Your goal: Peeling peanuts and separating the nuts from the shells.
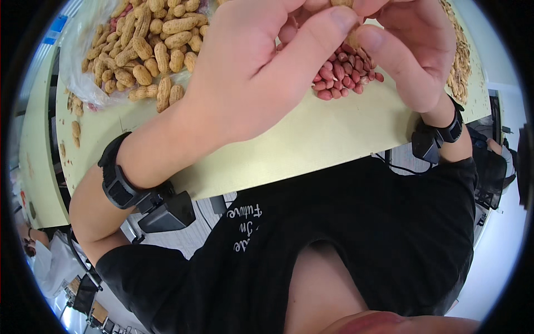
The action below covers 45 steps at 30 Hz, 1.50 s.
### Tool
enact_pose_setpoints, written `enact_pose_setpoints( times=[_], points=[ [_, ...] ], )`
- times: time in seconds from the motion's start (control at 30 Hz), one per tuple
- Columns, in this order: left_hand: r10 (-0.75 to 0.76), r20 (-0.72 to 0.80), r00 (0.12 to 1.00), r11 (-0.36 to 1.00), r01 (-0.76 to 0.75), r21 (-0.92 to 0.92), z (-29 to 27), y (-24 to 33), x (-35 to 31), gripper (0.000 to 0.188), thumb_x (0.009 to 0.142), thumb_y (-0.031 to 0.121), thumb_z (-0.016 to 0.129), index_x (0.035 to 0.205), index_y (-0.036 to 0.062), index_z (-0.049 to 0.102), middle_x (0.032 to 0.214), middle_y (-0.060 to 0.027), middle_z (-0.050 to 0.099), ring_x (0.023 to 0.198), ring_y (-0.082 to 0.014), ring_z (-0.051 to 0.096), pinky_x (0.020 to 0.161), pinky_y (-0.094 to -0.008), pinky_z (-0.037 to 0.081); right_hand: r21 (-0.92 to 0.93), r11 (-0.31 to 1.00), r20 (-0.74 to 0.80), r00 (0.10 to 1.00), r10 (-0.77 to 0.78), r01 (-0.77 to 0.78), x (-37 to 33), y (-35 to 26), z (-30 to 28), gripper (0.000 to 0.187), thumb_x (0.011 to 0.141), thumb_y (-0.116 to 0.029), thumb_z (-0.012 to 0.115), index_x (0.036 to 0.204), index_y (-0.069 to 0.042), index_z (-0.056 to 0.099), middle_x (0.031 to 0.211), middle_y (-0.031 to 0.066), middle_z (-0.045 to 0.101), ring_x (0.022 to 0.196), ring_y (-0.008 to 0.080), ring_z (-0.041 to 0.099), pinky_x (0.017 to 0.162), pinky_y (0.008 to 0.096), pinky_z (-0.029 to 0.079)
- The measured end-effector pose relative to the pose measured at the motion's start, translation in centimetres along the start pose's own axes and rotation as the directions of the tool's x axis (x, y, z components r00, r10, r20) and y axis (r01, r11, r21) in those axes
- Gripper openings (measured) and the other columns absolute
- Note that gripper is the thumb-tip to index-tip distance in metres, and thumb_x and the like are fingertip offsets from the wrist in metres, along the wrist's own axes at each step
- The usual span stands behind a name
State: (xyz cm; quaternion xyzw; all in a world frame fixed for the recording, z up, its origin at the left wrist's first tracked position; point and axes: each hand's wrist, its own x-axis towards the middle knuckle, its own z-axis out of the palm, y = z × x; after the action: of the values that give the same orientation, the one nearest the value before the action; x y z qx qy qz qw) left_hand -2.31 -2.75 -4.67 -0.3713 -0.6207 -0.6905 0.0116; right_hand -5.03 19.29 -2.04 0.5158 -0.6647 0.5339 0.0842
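Note:
My left hand [272, 61] and my right hand [414, 50] come together at the top of the view, above the table. Their thumbs and fingers pinch a tan peanut [352, 39] between them; much of it is hidden by the fingers. Below and behind the hands lies a pile of shelled red-skinned peanuts [345, 72]. To the left of my left hand, a heap of unshelled peanuts [144, 47] rests on a clear plastic bag [75, 72]. Empty peanut shells [460, 61] are heaped beyond my right hand.
The pale yellow table [311, 139] has its near edge close to my body. A few loose peanuts [75, 129] and shell bits lie at its left side. Black strapped devices [167, 211] sit on both forearms. Other people [50, 256] are partly visible at the outer edges.

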Motion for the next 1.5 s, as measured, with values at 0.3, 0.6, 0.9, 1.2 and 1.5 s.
enact_pose_setpoints(
  times=[0.3, 0.6, 0.9, 1.2, 1.5],
  points=[
    [-0.001, -0.012, 1.0, 0.997, 0.002, 0.075, 0.1, -0.2, 0.1, 0.012, 0.102, 0.01, 0.058, 0.092, 0.0035, 0.054, 0.073, 0.0029, 0.053, 0.062, -0.0013, 0.043, 0.055, -0.0189, 0.035, 0.045, 0.998, -0.008, 0.999, -0.049, 0.049, 0.2, 0.2, 0.1, 0.017, 0.089, 0.001, 0.067, 0.101, 0.0, 0.055, 0.092, 0.008, 0.061, 0.079, 0.0119, 0.058, 0.072, 0.0246, 0.045],
    [0.037, -0.022, 0.999, 0.986, -0.033, 0.165, 0.2, -0.5, 0.0, 0.014, 0.102, 0.012, 0.06, 0.092, 0.004, 0.054, 0.073, 0.0027, 0.053, 0.062, -0.0022, 0.043, 0.055, -0.0192, 0.034, -0.066, 0.995, 0.058, 0.996, -0.066, 0.07, 0.5, 0.2, -0.3, 0.016, 0.09, 0.0, 0.067, 0.1, 0.0, 0.054, 0.09, 0.0074, 0.06, 0.077, 0.0115, 0.057, 0.07, 0.0233, 0.044],
    [-0.113, -0.009, 0.994, 0.992, 0.113, 0.049, 0.2, 0.5, -0.2, 0.013, 0.102, 0.011, 0.059, 0.093, 0.0041, 0.052, 0.071, 0.0024, 0.052, 0.062, -0.002, 0.044, 0.055, -0.019, 0.035, 0.039, 0.994, -0.032, 0.994, -0.1, 0.101, 0.4, 0.5, 0.3, 0.015, 0.09, -0.001, 0.067, 0.098, 0.0, 0.054, 0.089, 0.0069, 0.06, 0.074, 0.0103, 0.056, 0.067, 0.0221, 0.043],
    [-0.065, -0.01, 0.998, 0.995, 0.066, 0.078, 0.2, 0.0, -0.2, 0.013, 0.102, 0.011, 0.058, 0.093, 0.004, 0.052, 0.073, 0.0018, 0.054, 0.062, -0.0019, 0.045, 0.055, -0.019, 0.035, -0.084, 0.994, 0.062, 0.996, -0.07, 0.075, 0.5, 0.1, -0.4, 0.015, 0.09, -0.002, 0.067, 0.099, 0.0, 0.055, 0.089, 0.0063, 0.06, 0.074, 0.0097, 0.056, 0.067, 0.0217, 0.043],
    [-0.089, -0.011, 0.996, 0.984, 0.089, 0.153, 0.0, 0.2, -0.2, 0.014, 0.102, 0.011, 0.058, 0.091, 0.0041, 0.052, 0.07, 0.0029, 0.051, 0.06, -0.0016, 0.042, 0.053, -0.0191, 0.032, -0.052, 0.997, 0.025, 0.998, -0.057, 0.059, 0.4, 0.2, 0.2, 0.016, 0.09, -0.002, 0.068, 0.099, 0.0, 0.055, 0.09, 0.0056, 0.06, 0.075, 0.0096, 0.057, 0.068, 0.0223, 0.045]
  ],
)
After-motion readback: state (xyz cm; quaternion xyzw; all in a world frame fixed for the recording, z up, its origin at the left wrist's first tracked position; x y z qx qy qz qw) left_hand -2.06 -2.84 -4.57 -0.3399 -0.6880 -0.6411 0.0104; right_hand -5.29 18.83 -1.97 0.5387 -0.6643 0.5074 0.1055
